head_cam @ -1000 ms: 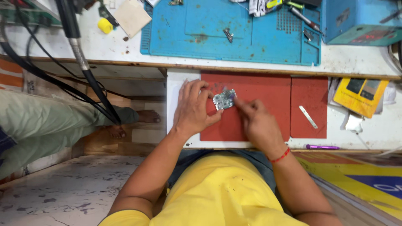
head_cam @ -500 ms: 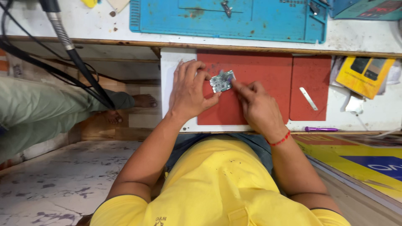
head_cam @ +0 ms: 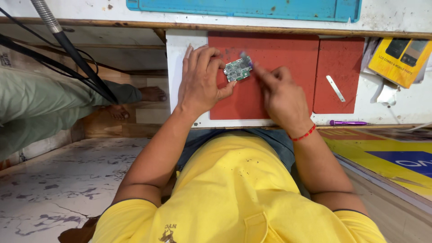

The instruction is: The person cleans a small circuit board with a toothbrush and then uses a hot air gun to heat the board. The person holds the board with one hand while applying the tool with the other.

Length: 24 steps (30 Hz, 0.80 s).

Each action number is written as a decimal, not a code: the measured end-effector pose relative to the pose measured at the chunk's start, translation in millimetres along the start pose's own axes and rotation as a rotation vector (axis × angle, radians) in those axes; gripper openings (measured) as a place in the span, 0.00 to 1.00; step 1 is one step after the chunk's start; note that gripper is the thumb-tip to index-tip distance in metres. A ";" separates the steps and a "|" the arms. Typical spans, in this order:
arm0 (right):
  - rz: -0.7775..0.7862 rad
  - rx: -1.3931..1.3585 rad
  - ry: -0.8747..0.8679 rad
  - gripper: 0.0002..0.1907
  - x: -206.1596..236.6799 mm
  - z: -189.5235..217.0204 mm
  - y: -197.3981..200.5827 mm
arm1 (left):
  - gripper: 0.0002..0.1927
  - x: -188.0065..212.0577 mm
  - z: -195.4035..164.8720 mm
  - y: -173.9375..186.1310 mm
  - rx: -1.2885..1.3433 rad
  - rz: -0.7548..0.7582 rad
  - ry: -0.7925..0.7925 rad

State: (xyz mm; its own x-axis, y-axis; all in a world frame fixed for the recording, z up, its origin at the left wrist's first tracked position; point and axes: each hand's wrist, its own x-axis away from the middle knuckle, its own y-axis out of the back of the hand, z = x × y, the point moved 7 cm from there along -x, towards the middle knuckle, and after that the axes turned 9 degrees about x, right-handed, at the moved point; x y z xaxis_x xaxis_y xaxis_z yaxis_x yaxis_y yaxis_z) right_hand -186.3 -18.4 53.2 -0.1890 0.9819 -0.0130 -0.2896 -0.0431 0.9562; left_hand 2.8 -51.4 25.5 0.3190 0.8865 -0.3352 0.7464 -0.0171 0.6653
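Left hand (head_cam: 200, 83) pinches a small green circuit board (head_cam: 238, 70) by its left edge, thumb under, fingers curled over, board on the red mat (head_cam: 279, 54). Right hand (head_cam: 281, 94) fingers bunched at the board's right edge, possibly on a small tool, too blurred to tell. Bare mat right of the fingers up to a metal strip (head_cam: 335, 88); purple pen (head_cam: 348, 122) at the shelf's near edge.

Plenty of bare room on the large red rubber mat (head_cam: 274, 85) below and right of both hands. Further right, the smaller red mat (head_cam: 338, 58) only carries a thin flat metal strip (head_cam: 335, 88). A purple pen (head_cam: 348, 122) lies along the desk (head_cam: 387, 110) edge, and a yellow cardboard box (head_cam: 399, 54) blocks the upper right.
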 end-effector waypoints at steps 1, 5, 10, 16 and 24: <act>0.023 -0.016 0.057 0.23 0.3 3.5 -1.3 | 0.24 0.1 -0.1 0.0 0.009 -0.008 -0.002; 0.010 -0.073 0.166 0.27 1.7 13.1 1.5 | 0.25 -1.2 1.7 1.0 -0.002 -0.017 -0.005; 0.047 -0.016 0.049 0.21 -1.1 8.6 -0.1 | 0.24 -1.0 2.3 -0.3 -0.002 -0.015 0.006; -0.021 -0.037 0.053 0.22 -3.1 7.1 5.4 | 0.25 -1.0 1.6 -0.3 0.010 -0.005 0.006; -0.036 -0.020 -0.009 0.17 -4.0 1.0 2.9 | 0.24 -1.5 1.0 1.5 0.003 -0.014 0.003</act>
State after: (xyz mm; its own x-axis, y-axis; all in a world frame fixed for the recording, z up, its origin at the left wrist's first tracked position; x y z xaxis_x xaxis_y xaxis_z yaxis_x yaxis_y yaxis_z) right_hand -185.5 -22.3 56.3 -0.1693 0.9845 -0.0446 -0.3147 -0.0111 0.9491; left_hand 4.1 -53.2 26.4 0.3069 0.8881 -0.3423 0.7524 -0.0061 0.6587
